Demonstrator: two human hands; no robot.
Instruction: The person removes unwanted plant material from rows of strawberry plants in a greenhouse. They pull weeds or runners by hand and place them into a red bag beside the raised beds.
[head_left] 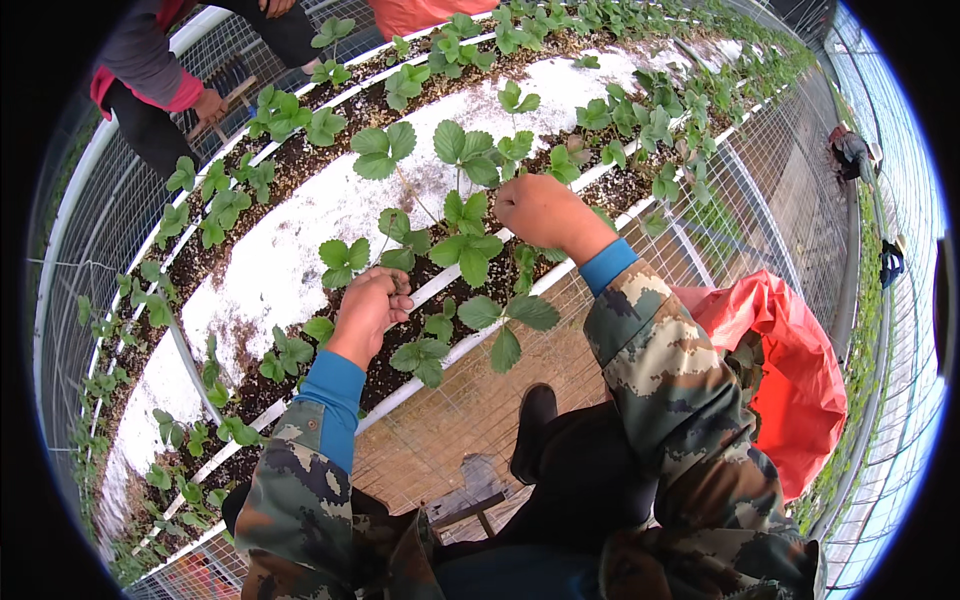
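My left hand (372,312) is over the near side of the planting bed, its fingers curled together beside a thin white pipe (437,286). What those fingers hold, if anything, is too small to make out. Farther right, my right hand (550,215) is closed with its back toward me, next to the leaves of a strawberry plant (468,248). Its fingertips are hidden, so I cannot tell what they grip. Between and around both hands stand several green strawberry plants, among them a leafy one (508,318) leaning over the bed's near edge.
A red bag (800,375) stands open by my right arm. White powdery material (270,265) covers the bed's middle. Wire mesh (590,330) hangs along the near side. Across the bed, another person's hand (208,108) is by the far mesh; a distant person (853,152) crouches at right.
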